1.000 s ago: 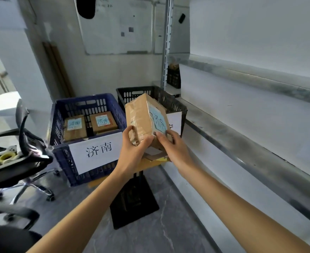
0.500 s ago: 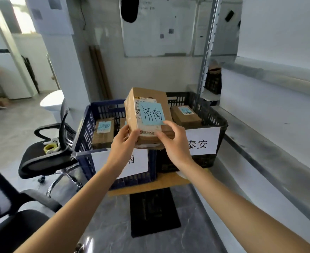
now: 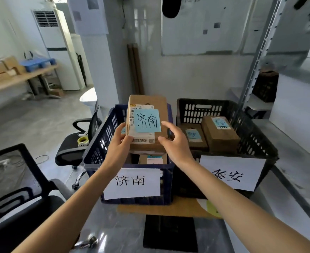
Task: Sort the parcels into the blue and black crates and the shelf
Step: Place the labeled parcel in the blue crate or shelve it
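Gripping the lower left corner of the parcel (image 3: 147,105), the left hand (image 3: 118,147) holds the box up over the blue crate (image 3: 99,143), its face with the blue note (handwritten 济南, matching the crate's white label (image 3: 132,183)) turned toward the camera. At the parcel's right edge the right hand (image 3: 176,143) is released, fingers spread and loose; fingertip contact cannot be told. Just beside, the black crate (image 3: 252,136) holds two brown parcels (image 3: 220,136). Farthest right runs the grey shelf (image 3: 282,136).
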